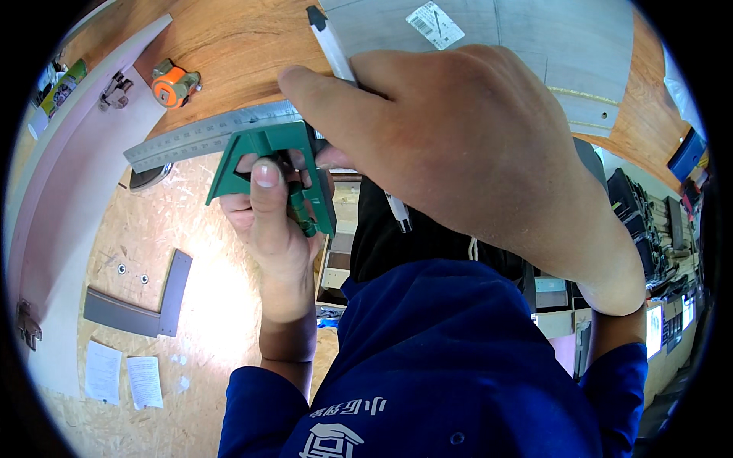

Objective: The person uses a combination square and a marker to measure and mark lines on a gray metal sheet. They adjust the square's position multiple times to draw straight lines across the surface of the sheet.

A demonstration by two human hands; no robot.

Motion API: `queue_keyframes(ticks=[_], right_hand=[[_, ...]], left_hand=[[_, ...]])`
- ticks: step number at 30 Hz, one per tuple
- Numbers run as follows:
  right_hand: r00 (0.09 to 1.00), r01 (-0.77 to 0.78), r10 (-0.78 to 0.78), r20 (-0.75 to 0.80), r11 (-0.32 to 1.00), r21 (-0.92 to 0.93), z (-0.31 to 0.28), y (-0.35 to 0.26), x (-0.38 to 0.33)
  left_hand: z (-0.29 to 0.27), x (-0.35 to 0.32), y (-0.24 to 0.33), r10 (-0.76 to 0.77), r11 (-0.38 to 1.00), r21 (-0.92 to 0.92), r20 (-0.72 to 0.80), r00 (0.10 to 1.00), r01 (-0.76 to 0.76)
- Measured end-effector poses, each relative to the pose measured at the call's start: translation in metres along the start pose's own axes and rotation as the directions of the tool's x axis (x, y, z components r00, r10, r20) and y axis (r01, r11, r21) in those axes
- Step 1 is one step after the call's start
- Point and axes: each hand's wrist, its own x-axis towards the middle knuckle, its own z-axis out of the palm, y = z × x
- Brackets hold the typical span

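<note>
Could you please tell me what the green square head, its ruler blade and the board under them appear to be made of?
The green square head, gripped by the left hand, looks like painted cast metal, though hard plastic is possible. Its ruler blade looks like bare steel or aluminium: grey, matte, with fine graduation marks. The board looks like wood or wood-grain laminate, brown, smooth, with streaked grain.

Woodworking shop. Bench (160,252) topped with raw chipboard, wood-grain board (229,46) at 12 o'clock with a grey panel (534,38) lying on it. Measuring tools all round: green combination square (263,149) with steel ruler (198,137) at centre, orange tape measure (174,85) at 10 o'clock, grey steel try square (149,305) at 8 o'clock. Paper slips (122,378) at 7 o'clock. Cluttered tool racks (649,229) at 3 o'clock. Person in blue work jacket (458,366).
</note>
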Motion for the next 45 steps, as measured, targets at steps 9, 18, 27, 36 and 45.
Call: queue_keyframes(ticks=[9,18,27,36,45], right_hand=[[0.996,-0.052,0.048,0.07,0.996,0.065,-0.0016,0.0008,0.0014],[0.998,0.04,-0.042,0.037,0.998,0.046,-0.0042,0.0051,-0.0002],[0.995,-0.046,0.039,0.095,0.996,0.074,-0.0002,0.0024,-0.0035],[0.991,-0.08,0.067,0.113,0.991,0.106,-0.0046,-0.0003,-0.0014],[0.994,-0.05,0.042,0.096,0.995,0.087,-0.0027,-0.0005,-0.0038]], left_hand=[[0.0016,-0.0007,0.0008,-0.013,1.0,0.01,0.016,1.0,0.013],[0.0047,-0.0024,0.0009,-0.037,0.999,0.01,-0.007,0.999,0.037],[0.0049,-0.0043,-0.0006,-0.053,0.999,-0.015,-0.003,0.999,0.053],[0.0064,-0.0071,-0.0006,-0.037,0.999,-0.001,-0.032,0.999,0.037],[0.0066,-0.0085,0.001,-0.068,0.998,0.002,-0.035,0.997,0.068]])
